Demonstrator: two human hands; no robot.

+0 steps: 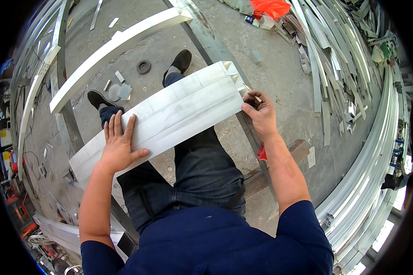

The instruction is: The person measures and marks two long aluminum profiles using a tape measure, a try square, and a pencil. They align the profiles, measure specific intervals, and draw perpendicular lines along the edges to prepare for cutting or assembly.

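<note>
A long pale metal piece [183, 104], apparently several box sections side by side, lies across in front of me above my thighs, with its right end higher in the view. My left hand [118, 147] rests flat on its left part, fingers spread over the top face. At the right end, where hollow openings show, my right hand [261, 113] pinches a slim pencil [256, 96] between thumb and fingers. The pencil's pointed end is near the open ends of the metal; whether it touches them I cannot tell.
Steel beams [214, 34] run on both sides of my legs. A white bar [117, 48] spans them ahead. Metal offcuts [326, 59] pile up at the far right, near a red bag [270, 7]. Long profiles [376, 156] line the right. A dark ring [143, 67] lies on the floor.
</note>
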